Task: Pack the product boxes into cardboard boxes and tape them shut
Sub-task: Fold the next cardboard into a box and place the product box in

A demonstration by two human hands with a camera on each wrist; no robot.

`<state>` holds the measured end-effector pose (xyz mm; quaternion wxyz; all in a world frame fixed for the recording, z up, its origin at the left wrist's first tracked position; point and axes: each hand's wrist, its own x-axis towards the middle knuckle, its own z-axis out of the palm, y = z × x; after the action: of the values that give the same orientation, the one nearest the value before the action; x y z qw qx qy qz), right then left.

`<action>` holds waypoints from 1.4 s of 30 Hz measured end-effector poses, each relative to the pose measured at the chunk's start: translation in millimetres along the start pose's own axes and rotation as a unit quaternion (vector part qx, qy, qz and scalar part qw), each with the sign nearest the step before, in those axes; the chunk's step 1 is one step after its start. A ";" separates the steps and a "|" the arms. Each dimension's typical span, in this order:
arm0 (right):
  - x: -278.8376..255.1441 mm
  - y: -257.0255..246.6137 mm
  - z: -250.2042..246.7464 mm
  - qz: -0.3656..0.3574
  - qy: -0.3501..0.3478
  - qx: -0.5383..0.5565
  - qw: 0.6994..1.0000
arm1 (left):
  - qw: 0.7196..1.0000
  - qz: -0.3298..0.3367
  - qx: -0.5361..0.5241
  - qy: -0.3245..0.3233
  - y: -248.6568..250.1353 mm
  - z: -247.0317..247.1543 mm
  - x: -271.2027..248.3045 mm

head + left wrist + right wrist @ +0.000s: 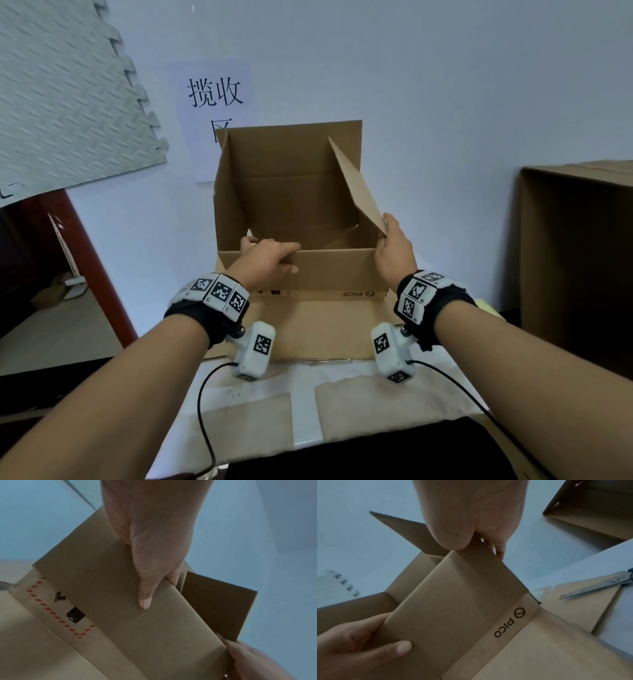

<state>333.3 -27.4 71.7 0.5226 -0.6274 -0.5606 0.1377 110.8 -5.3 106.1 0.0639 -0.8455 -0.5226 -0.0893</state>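
Observation:
A brown cardboard box (294, 205) stands open on the table, and I see nothing inside it. My left hand (270, 260) grips the top edge of its near flap (335, 270), thumb (145, 599) flat on the outer face and fingers hooked over the rim. My right hand (394, 246) pinches the lower corner of the right flap (356, 185), where that flap meets the near flap's end. In the right wrist view the right hand (471, 534) holds that corner from above, with the left hand (359, 649) low on the near flap (453, 601). No product boxes show.
A large cardboard box (575, 257) stands at the right. Scissors (597, 588) lie on flat cardboard right of the box. More flat cardboard printed PICO (308, 329) lies under the box. On the wall behind are a paper sign (215, 92) and a foam mat (68, 96).

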 end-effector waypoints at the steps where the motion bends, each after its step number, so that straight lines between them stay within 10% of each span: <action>1: -2.3 -3.3 -1.6 -0.001 0.006 0.002 1.000 | 1.000 0.002 0.000 0.009 0.5 -2.7 -4.1; 16: -15.5 0.8 10.6 0.066 -0.127 -0.207 0.968 | 0.991 -0.023 -0.076 -0.111 -15.5 18.0 -39.6; 28: -20.0 -32.3 20.9 -0.093 -0.166 -0.264 0.945 | 0.986 -0.017 -0.084 -0.143 -21.3 16.6 -33.7; 42: -28.1 -20.1 30.4 -0.129 -0.270 -0.452 0.840 | 0.983 -0.017 -0.099 -0.156 -23.5 17.2 -30.7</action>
<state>289.6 -39.5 63.7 0.0218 -0.6539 -0.7554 -0.0358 77.9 -18.1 83.0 -0.1038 -0.8422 -0.5290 -0.0092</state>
